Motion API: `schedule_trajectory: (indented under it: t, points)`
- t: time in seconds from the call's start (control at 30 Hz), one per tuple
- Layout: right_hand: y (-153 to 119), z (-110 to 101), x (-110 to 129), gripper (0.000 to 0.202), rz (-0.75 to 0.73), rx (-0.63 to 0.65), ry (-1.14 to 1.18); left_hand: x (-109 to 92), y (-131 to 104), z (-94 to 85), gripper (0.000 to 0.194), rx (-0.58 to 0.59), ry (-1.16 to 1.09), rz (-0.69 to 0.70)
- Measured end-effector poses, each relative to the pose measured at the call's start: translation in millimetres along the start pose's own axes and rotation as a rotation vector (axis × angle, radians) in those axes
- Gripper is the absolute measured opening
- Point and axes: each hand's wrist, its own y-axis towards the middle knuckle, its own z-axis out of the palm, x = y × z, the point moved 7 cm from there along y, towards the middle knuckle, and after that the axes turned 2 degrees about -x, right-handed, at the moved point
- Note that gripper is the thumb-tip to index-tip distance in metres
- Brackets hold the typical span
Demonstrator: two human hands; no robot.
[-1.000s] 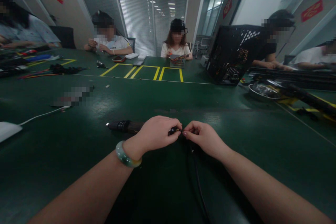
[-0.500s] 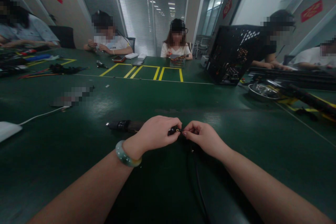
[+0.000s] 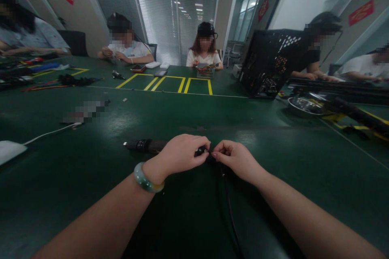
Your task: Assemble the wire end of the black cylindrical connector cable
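A dark cylindrical screwdriver-like tool (image 3: 147,145) lies on the green table, its metal tip pointing left. My left hand (image 3: 182,153), with a green bangle at the wrist, wraps round its right end, where a small brassy spot shows. Close beside it, my right hand (image 3: 234,157) is closed in a pinch at that end; what its fingertips hold is too small and dark to name. A black cable (image 3: 230,206) runs from below my right hand toward the front edge of the view.
Across the green table (image 3: 182,109) several people sit working. A black perforated case (image 3: 267,62) and a metal bowl (image 3: 304,106) stand at the right. To the left are a white box (image 3: 10,150) with a cord and some bundled wires (image 3: 71,79).
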Motion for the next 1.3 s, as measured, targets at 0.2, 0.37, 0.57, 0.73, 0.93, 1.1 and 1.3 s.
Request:
schedule_trajectory:
  t: [0.2,0.37,0.57,0.73,0.93,1.1,1.3]
  points:
    - [-0.3,0.0,0.3,0.014,0.003,0.003,0.015,-2.0,1.5,-1.0,0.019,-0.014,-0.024,0.034]
    - [0.0,-0.5,-0.3,0.015,0.011,-0.004,0.004,-5.8,1.2,-1.5,0.023,-0.008,-0.039,0.069]
    - [-0.2,-0.3,-0.1,0.013,0.004,-0.010,-0.004,-0.7,0.4,-0.2,0.022,-0.009,-0.013,0.003]
    - [-0.1,-0.2,1.3,0.014,0.001,-0.006,0.009,-1.4,1.2,-0.4,0.019,-0.010,-0.031,0.021]
    - [-0.3,-0.7,0.6,0.014,-0.003,-0.009,-0.002,-3.7,1.5,-0.8,0.018,-0.002,-0.016,0.040]
    - [-1.4,-1.6,1.4,0.013,-0.007,-0.022,-0.025,-3.0,1.1,0.0,0.019,0.003,0.013,0.011]
    - [-1.3,-0.8,1.6,0.012,0.001,-0.019,-0.022,-3.0,1.4,1.6,0.023,-0.003,0.033,0.039]
